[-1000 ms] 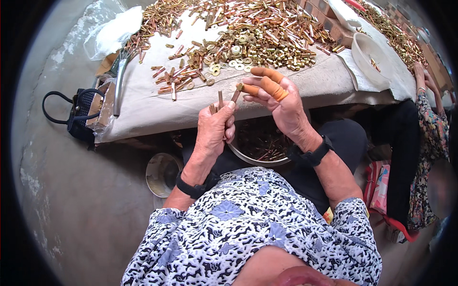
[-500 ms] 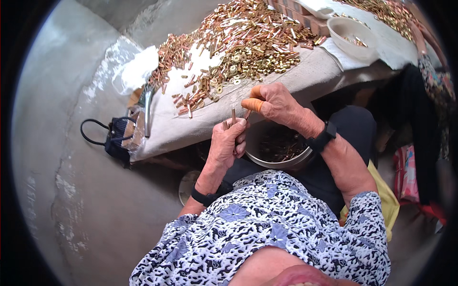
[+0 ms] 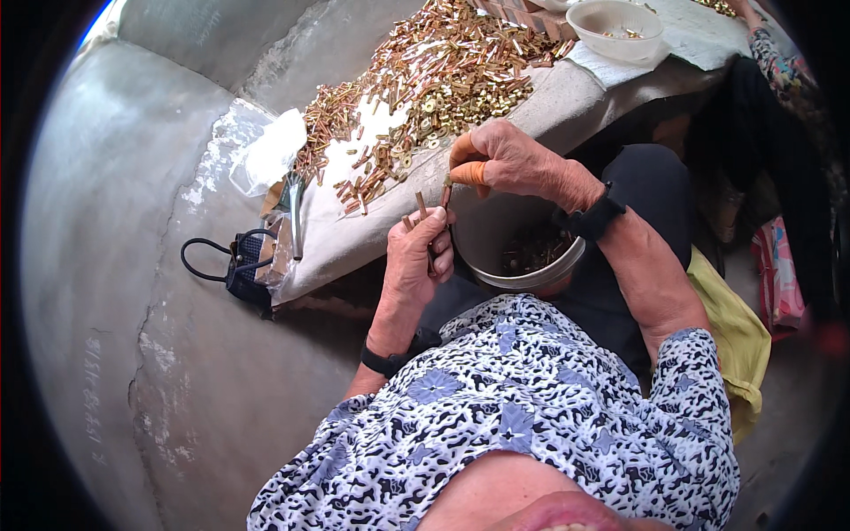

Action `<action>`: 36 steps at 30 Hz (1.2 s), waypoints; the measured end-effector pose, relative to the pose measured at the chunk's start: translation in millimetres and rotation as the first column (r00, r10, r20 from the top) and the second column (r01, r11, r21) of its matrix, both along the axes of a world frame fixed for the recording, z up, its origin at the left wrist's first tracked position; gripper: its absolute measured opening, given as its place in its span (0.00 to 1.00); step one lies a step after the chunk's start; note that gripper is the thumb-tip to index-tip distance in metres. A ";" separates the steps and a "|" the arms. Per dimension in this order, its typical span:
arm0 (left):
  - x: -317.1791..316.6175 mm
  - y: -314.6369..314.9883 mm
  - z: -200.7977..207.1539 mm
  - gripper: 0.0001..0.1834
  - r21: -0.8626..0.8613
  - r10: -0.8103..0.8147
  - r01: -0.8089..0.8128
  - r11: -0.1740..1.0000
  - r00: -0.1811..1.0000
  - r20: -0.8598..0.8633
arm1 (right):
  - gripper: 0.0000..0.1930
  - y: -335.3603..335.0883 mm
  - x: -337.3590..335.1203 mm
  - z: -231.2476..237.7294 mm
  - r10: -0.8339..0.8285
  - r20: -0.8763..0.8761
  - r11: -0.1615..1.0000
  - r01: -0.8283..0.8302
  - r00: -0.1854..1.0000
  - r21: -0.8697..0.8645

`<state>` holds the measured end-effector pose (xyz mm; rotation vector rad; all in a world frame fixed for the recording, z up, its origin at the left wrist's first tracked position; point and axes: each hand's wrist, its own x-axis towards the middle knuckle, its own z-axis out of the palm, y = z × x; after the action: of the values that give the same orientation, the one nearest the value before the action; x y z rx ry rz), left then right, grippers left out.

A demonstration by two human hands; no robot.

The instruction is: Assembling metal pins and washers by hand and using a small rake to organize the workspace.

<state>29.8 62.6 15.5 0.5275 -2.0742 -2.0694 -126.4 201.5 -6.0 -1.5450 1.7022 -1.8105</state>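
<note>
My left hand (image 3: 417,251) is closed round several slim copper-coloured metal rods (image 3: 421,203), which stick up past the thumb and fingers. One reddish rod (image 3: 445,196) stands upright at the fingertips. Over its top end, my right hand (image 3: 506,164) pinches a small brass-coloured piece (image 3: 449,180), too small to name surely. Orange finger covers (image 3: 467,170) sit on the right thumb and forefinger. Beyond both hands, a heap of copper and brass-coloured metal pieces (image 3: 443,66) spreads over the cloth-covered table (image 3: 332,239), with washers and nuts along its near edge.
A pale bucket (image 3: 521,281) holding dark metal pieces stands between my legs, under the right forearm. A translucent bowl (image 3: 615,31) sits at the far right of the table. Left are a white plastic bag (image 3: 274,150) and a dark handbag (image 3: 243,270). Another person's sleeve (image 3: 779,66) shows far right.
My right fingertips have come down onto the top of the upright rod at my left hand. The view has shifted, so the table appears higher and the bags farther right.
</note>
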 end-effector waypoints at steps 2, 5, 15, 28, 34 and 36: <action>1.5 -4.7 -2.7 0.13 0.031 -0.012 0.012 0.999 1.000 0.000 | 0.08 -3.6 6.0 -2.7 -0.026 -0.004 0.999 0.026 1.000 -0.036; 1.5 -5.2 -3.3 0.13 0.068 -0.034 0.033 0.997 0.999 0.004 | 0.08 -9.5 13.6 -9.3 -0.029 0.018 0.994 0.031 0.999 -0.103; -2.2 -14.4 -15.1 0.13 0.152 -0.103 0.097 0.984 0.994 0.031 | 0.14 -5.7 9.9 -3.8 -0.164 -0.191 0.973 0.191 0.968 0.131; -9.5 -33.3 -24.7 0.12 0.307 -0.131 0.120 0.944 0.991 0.016 | 0.09 -22.0 10.1 -4.2 -0.100 0.135 0.979 0.073 0.986 0.192; -14.9 -47.4 -35.5 0.12 0.216 -0.135 0.132 0.967 0.991 0.003 | 0.13 -33.3 15.0 -8.6 -0.261 0.058 0.945 0.243 0.964 0.220; -16.2 -49.8 -35.4 0.13 0.282 -0.118 0.114 0.953 0.993 -0.005 | 0.12 -38.9 19.5 -12.1 -0.259 0.188 0.956 0.224 0.948 0.189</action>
<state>13.6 12.8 -19.9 0.4669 -1.8669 -2.4546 -106.9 162.6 -18.1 -1.0756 1.9488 -1.8130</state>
